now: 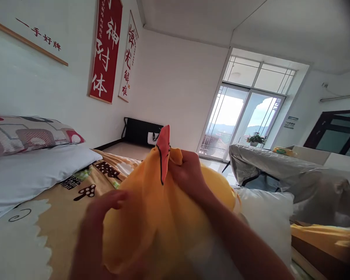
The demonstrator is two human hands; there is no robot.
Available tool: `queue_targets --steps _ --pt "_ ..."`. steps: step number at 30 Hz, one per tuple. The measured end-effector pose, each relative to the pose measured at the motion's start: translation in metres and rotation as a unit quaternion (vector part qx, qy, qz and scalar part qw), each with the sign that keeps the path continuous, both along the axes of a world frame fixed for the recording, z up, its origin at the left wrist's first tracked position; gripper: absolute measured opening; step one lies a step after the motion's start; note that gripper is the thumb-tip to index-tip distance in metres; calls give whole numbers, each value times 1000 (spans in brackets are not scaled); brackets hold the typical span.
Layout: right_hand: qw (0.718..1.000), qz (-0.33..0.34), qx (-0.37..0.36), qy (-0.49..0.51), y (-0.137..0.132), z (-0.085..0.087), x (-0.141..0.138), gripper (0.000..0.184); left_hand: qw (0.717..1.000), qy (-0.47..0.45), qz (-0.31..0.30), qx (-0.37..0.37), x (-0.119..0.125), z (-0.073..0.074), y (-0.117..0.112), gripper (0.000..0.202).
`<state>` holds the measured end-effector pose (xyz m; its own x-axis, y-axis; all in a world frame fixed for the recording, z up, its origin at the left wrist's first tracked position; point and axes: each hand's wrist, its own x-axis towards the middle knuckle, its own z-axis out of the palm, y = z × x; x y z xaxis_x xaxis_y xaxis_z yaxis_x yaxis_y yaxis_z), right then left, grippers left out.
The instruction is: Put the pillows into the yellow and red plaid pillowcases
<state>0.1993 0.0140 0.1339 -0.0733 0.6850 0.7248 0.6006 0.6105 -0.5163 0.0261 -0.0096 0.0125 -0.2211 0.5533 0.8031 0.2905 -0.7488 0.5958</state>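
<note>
Yellow fabric cover (157,217) bunches near centre over the patterned bed (46,217). The right hand (189,171) has its grip clamped on the cover's top by the orange flap (164,147). The blurred left hand (105,206) touches it, grip unclear. Pinching firmly should keep it taut.

Open room lay over the blanket (76,186) on the bed's left side, between the white pillow (32,171) and the yellow cloth (157,217); that pillow and a patterned pillow (26,132) behind it blocked the left edge. The cloth filled the middle; a second pillow (265,217) and grey-covered furniture (280,163) crowded the right edge.
</note>
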Motion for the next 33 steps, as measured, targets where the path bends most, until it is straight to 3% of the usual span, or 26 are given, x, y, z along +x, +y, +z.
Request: queue_targets --steps 3,7,11,15,19,23,27,30,33 --pt "1000 -11 28 5 -3 5 0 39 985 110 107 75 29 -5 11 61" --pt "995 -58 85 15 -4 5 4 44 965 169 176 94 35 -11 33 44" --pt "976 -138 167 -22 1 5 9 47 949 199 203 136 36 -14 40 33" --pt "953 -199 210 -91 13 4 14 45 936 215 180 215 45 -18 42 24" --pt "964 -199 152 -89 29 5 32 47 951 197 123 201 38 -19 55 13" --pt "966 -200 110 -118 43 2 59 50 985 126 94 72 18 -14 61 17" --pt "967 -205 53 -141 47 -6 73 51 994 57 84 -44 10 -11 67 20" --pt "980 -119 -56 -147 40 -4 67 50 992 29 90 -84 12 -13 80 26" --pt "965 -27 -170 -196 29 8 56 42 987 39 136 -79 5 -18 94 31"
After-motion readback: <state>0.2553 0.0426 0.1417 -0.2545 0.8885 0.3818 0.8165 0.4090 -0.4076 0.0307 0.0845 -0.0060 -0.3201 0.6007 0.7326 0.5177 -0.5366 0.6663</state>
